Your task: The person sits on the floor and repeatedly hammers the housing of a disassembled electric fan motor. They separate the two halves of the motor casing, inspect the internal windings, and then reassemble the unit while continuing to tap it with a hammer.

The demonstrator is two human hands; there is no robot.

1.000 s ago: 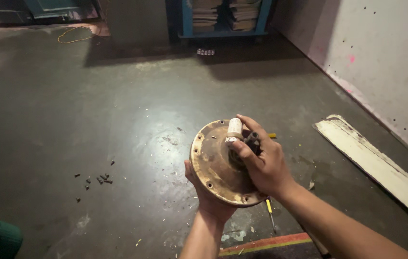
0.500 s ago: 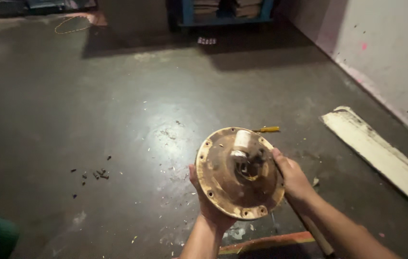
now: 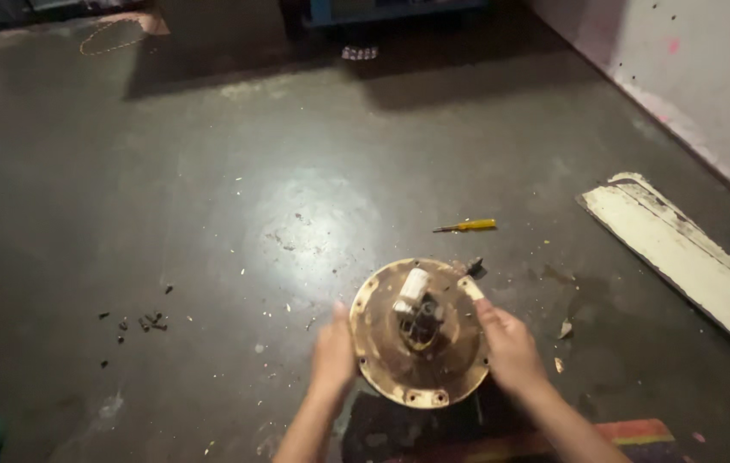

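Rusty metal fills both hands: the left hand [image 3: 333, 360] and right hand [image 3: 511, 351] clasp opposite edges of a round flange disc [image 3: 421, 339], held above the concrete floor [image 3: 211, 214]. A white-capped hub [image 3: 415, 296] sits at its centre. It looks heavy, rigid and gritty, best gripped by the rim. Farther off lie a yellow screwdriver [image 3: 468, 226], scattered screws [image 3: 146, 322] at left, and a white board [image 3: 691, 257] at right.

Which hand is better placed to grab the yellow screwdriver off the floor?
Probably the right hand: the yellow screwdriver lies up and right of the round metal plate, on its side. The left hand would have to cross over the plate.
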